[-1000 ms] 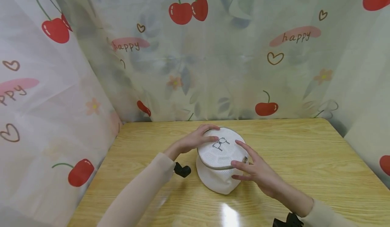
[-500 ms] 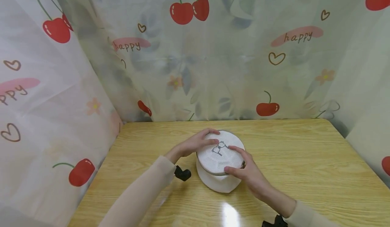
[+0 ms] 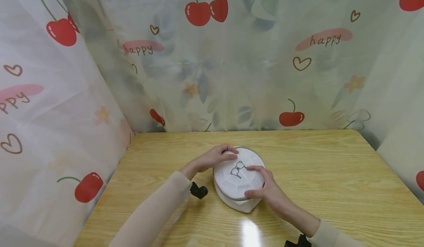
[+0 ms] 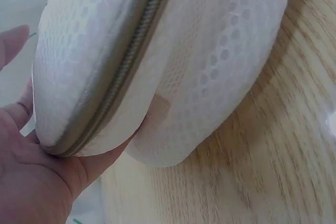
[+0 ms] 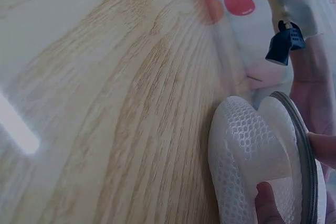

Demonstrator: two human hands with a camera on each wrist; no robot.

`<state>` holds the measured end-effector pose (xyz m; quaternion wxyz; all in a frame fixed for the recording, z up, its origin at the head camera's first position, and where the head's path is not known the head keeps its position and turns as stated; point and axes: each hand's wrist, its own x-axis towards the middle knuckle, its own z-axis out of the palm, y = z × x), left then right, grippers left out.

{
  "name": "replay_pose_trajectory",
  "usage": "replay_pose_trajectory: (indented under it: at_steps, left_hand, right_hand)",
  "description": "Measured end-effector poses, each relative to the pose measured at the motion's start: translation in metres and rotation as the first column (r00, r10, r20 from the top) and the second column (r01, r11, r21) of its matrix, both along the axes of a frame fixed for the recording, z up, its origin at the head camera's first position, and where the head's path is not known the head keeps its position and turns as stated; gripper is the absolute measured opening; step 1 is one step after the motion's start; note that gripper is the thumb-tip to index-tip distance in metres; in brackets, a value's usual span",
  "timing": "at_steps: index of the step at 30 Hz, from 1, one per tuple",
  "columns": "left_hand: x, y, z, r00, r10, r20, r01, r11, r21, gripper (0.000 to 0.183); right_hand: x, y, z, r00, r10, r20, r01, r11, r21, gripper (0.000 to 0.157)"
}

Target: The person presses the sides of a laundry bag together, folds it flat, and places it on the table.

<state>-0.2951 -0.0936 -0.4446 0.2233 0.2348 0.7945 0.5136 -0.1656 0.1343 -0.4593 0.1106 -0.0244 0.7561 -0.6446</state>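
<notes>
A round white mesh laundry bag (image 3: 228,188) stands squashed low on the table, with a small dark line drawing on its top. A grey zipper (image 4: 126,66) runs around the rim, clearest in the left wrist view. My left hand (image 3: 215,157) grips the rim on the far left, its thumb over the top and a finger tucked beneath the edge. On the right side, my right hand (image 3: 269,191) holds the rim between thumb and fingers. One right fingertip (image 5: 266,203) shows below the zipper against the mesh side in the right wrist view. Inside the bag is hidden.
The wood-grain table (image 3: 331,180) extends on all sides of the bag, with a bright light reflection near its front. Cherry-printed curtains (image 3: 251,66) enclose the back and sides. A black wrist camera (image 3: 198,190) sits beneath the left wrist, another (image 3: 298,241) by the right.
The bag's top has sunk and shifted slightly toward me, flattening its side. My right hand has moved left from beside the bag and taken hold of the rim. My left hand lowered slightly with it.
</notes>
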Motion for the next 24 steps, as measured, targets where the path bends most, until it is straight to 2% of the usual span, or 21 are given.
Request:
replay_pose_trajectory:
  at_steps: [8, 16, 24]
  left_hand:
    - [0.003, 0.002, -0.005, 1.0, 0.005, -0.029, -0.007, 0.999, -0.053, 0.03]
    - [0.005, 0.003, -0.002, 0.993, -0.015, -0.12, 0.004, 0.996, -0.09, 0.028]
    - [0.004, 0.005, -0.004, 0.997, -0.038, -0.071, 0.034, 0.998, -0.055, 0.029]
  right_hand:
    - [-0.002, 0.001, -0.008, 1.0, 0.012, 0.006, -0.012, 1.0, 0.029, 0.079]
    - [-0.002, 0.007, -0.006, 1.0, 0.022, 0.014, -0.023, 0.998, 0.058, 0.078]
    - [0.001, 0.012, 0.0, 0.999, 0.04, 0.011, -0.04, 0.997, 0.067, 0.076]
